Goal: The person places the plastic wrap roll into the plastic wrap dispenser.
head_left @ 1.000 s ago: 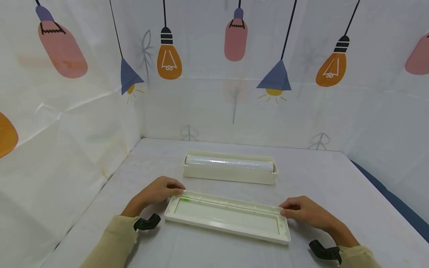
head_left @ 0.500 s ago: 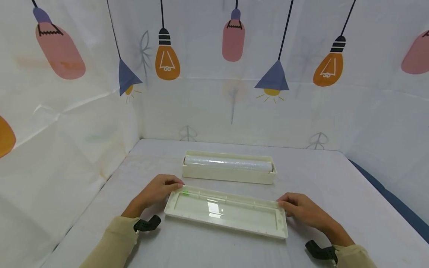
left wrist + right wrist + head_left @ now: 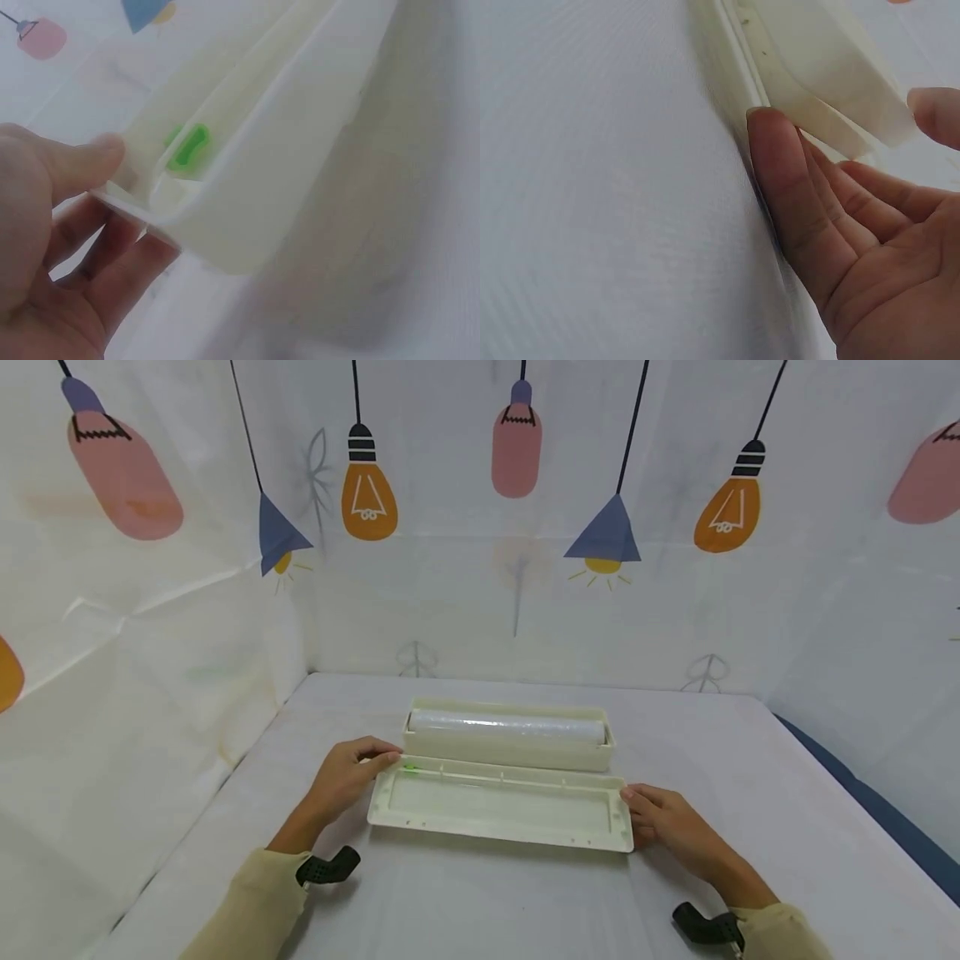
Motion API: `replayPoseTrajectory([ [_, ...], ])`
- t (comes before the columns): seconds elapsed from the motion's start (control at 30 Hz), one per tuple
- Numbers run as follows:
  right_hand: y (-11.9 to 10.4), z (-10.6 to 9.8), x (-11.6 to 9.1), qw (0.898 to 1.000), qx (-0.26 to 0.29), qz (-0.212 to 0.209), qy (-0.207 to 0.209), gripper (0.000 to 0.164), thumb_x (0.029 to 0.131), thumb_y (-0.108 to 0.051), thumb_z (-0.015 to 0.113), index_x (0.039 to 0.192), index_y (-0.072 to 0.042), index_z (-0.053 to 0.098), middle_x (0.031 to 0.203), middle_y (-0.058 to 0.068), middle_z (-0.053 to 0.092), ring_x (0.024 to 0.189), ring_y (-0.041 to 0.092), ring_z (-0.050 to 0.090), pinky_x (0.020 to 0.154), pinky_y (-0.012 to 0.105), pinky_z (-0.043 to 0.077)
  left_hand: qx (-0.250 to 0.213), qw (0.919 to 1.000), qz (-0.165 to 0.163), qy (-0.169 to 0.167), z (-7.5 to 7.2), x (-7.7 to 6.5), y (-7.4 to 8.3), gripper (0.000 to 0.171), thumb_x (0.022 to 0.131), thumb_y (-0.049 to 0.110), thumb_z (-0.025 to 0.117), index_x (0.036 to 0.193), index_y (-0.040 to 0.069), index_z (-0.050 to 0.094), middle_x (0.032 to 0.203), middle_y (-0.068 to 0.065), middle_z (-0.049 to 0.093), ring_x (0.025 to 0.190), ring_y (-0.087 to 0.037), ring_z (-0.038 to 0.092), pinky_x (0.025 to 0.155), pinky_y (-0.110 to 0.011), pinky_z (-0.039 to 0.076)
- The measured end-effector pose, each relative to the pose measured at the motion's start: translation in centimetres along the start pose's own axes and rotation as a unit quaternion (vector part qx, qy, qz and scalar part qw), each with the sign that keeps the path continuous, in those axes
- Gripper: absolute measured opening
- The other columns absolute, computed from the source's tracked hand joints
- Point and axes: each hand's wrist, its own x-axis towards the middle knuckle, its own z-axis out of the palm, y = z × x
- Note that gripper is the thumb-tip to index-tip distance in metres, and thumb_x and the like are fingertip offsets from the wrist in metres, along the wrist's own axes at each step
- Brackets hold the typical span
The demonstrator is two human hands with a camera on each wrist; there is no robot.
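A long cream plastic lid lies between my two hands, inner face toward me and tilted above the table, with a shadow below its near edge. My left hand pinches its left end, thumb on the inside and fingers beneath. Close to that thumb, a small green slider sits on the lid's rail. My right hand holds the right end, its fingers against the end wall in the right wrist view. Just behind the lid stands the matching cream box, with a roll of cling film inside.
A white cloth covers the table. White sheeting printed with lamps hangs behind and at the sides. Black wrist cameras project from both sleeves. A dark blue strip runs past the table's right edge.
Both hands have moved the lid away from me toward the box. It has turned more nearly parallel to the box, and its tilt has changed. The box with the roll stays put.
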Motion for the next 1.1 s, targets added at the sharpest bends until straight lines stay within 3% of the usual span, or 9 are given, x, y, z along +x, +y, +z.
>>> replayPoseTrajectory([
  [0.17,0.0,0.17,0.02,1.0,0.019,0.001,0.002,0.072,0.106,-0.038,0.051,0.145,0.02,0.031,0.133,0.028,0.056,0.113,0.027,0.064,0.083,0.038,0.058,-0.008,0.9999,-0.004,0.009,0.11,-0.18,0.35,0.026,0.095,0.032,0.072,0.109,0.012,0.077,0.114,-0.004,0.071,0.11,-0.023,0.06,0.088,-0.04,0.05],
  [0.43,0.1,0.17,0.05,0.999,0.021,-0.021,-0.013,0.065,0.106,-0.033,0.053,0.143,0.017,0.038,0.134,0.027,0.056,0.108,0.031,0.066,0.08,0.043,0.059,-0.028,0.9995,0.002,0.015,0.25,-0.23,0.47,0.033,0.095,0.037,0.07,0.115,0.011,0.075,0.119,-0.005,0.069,0.115,-0.023,0.059,0.094,-0.043,0.048],
  [0.57,-0.02,0.14,-0.02,0.999,-0.003,-0.046,0.018,0.06,0.105,-0.032,0.054,0.142,0.015,0.042,0.135,0.028,0.055,0.108,0.029,0.066,0.08,0.04,0.059,-0.043,0.999,-0.008,0.012,0.24,-0.16,0.58,0.038,0.095,0.039,0.07,0.12,0.01,0.073,0.124,-0.006,0.068,0.115,-0.023,0.058,0.096,-0.043,0.048],
  [0.73,-0.29,0.08,-0.23,0.994,-0.025,-0.087,0.069,0.056,0.105,-0.027,0.055,0.14,0.016,0.045,0.134,0.031,0.054,0.102,0.021,0.068,0.076,0.038,0.06,-0.047,0.9979,-0.043,-0.012,0.11,0.05,0.77,0.051,0.097,0.046,0.065,0.132,0.008,0.065,0.131,-0.009,0.063,0.117,-0.025,0.058,0.097,-0.043,0.05],
  [0.93,-0.13,0.04,-0.25,0.991,-0.02,-0.113,0.073,0.053,0.105,-0.022,0.056,0.14,0.017,0.044,0.136,0.034,0.052,0.102,0.013,0.068,0.076,0.039,0.06,-0.056,0.9935,-0.081,-0.057,-0.21,0.19,0.64,0.068,0.098,0.057,0.056,0.14,0.003,0.057,0.142,-0.015,0.055,0.126,-0.031,0.055,0.096,-0.042,0.052],
  [1.1,0.02,-0.06,-0.14,0.988,-0.027,-0.125,0.082,0.055,0.104,-0.023,0.058,0.142,0.014,0.044,0.14,0.033,0.049,0.105,0.008,0.065,0.078,0.037,0.059,-0.059,0.9895,-0.097,-0.089,-0.18,0.05,0.4,0.074,0.1,0.059,0.049,0.142,-0.002,0.053,0.137,-0.018,0.058,0.119,-0.03,0.058,0.091,-0.041,0.055],
])
